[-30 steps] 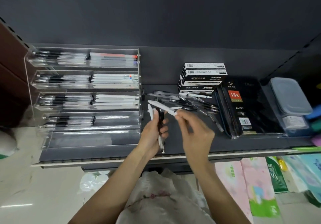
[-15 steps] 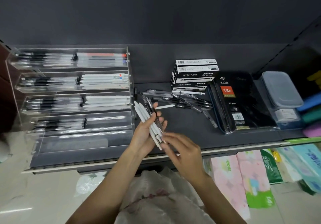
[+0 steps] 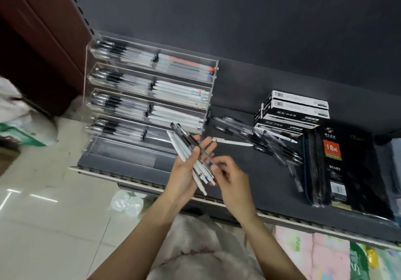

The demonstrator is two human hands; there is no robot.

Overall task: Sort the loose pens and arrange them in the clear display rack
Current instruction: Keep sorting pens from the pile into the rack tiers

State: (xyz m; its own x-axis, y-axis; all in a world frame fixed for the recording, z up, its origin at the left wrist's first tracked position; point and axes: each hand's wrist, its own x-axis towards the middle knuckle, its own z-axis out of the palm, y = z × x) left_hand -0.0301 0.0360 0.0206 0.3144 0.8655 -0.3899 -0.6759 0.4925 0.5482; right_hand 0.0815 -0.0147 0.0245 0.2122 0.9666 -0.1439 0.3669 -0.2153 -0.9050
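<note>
Pens in hand (image 3: 191, 160): a mixed bundle lies across my left hand (image 3: 184, 175), fanned diagonally, tips toward the rack. I count about four white barrels and two or three clear-and-black ones; overlap blurs the exact split. Left grip: fingers loosely curled under and around the bundle, thumb side open, so the pens lie spread out. I judge they are held that way so the kinds can be told apart before racking.

Right hand (image 3: 232, 177): fingertips curled in at the bundle's lower ends, pinching or nudging one barrel. Which pen it has, I cannot tell. Probably squaring the ends or pulling one kind out.

Rack (image 3: 149, 97): clear, just left of the hands, five stepped tiers. The upper four carry pens, dark-gripped ones on the left half, white or pale ones on the right. The top right holds clear pens with red and blue ends. The fourth tier's right half and the whole bottom tier look unfilled, so the likely destinations are there.

Loose pens (image 3: 260, 140): a heap of clear-black ones on the shelf (image 3: 249, 182), too tangled to count, perhaps ten or more, plus one white pen (image 3: 232, 141) lying apart beside my fingers.

Further right: four stacked pen boxes (image 3: 293, 110), then one packet of diaries (image 3: 347, 166).
</note>
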